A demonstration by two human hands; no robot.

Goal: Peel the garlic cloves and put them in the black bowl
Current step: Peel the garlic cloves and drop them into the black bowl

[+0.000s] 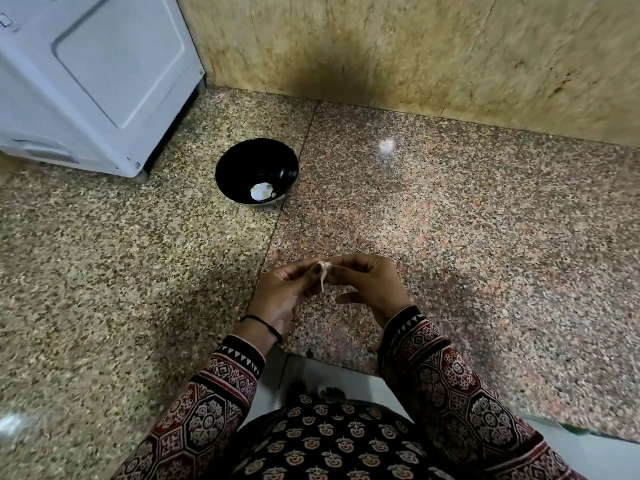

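A small pale garlic clove (324, 265) is pinched between the fingertips of both hands above the speckled granite counter (450, 237). A thin strip of skin (322, 284) hangs down from it. My left hand (284, 292) grips the clove from the left, and my right hand (370, 285) pinches it from the right. The black bowl (257, 174) stands farther back and to the left, apart from both hands, with pale peeled garlic (261, 191) lying at its bottom.
A white appliance (90, 81) stands at the back left, close to the bowl. A beige stone wall (415, 50) closes the back of the counter. The counter's front edge (346, 367) runs just under my wrists.
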